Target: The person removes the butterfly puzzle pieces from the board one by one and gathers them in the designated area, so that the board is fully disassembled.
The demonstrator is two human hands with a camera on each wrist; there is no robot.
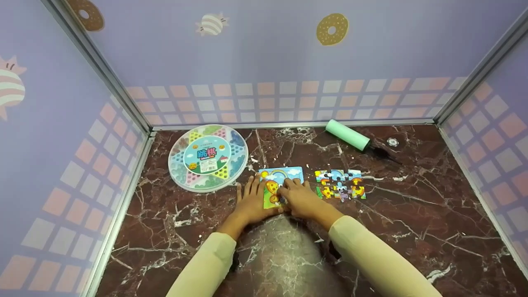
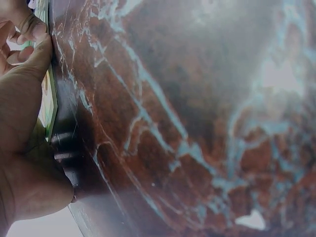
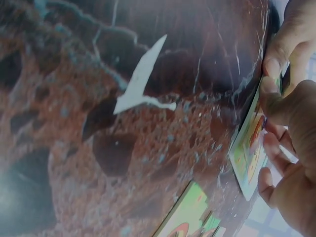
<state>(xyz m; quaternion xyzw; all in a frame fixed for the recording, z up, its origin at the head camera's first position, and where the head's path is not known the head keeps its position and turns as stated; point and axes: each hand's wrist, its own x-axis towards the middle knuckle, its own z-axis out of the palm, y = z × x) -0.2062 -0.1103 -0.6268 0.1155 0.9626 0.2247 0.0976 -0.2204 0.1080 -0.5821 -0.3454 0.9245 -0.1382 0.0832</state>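
Observation:
In the head view a cartoon puzzle board (image 1: 273,173) lies on the dark marbled table, showing a rainbow, sky and green ground. My left hand (image 1: 252,203) lies along its left side with straight fingers, its thumb at the near edge. My right hand (image 1: 303,200) rests over the board's right half, fingers bent down to its surface. In the right wrist view both thumbs meet near the board's edge, and the right fingers (image 3: 274,148) touch its face. A small purple patch shows near them; whether it is a loose piece is unclear. Several joined jigsaw pieces (image 1: 340,184) lie to the right.
At the left sits a round Chinese checkers box (image 1: 208,158). Toward the back right lie a mint-green cylinder (image 1: 347,135) with a black end and a small white disc (image 1: 392,142). Patterned wall panels (image 1: 264,99) enclose the table on the left, back and right.

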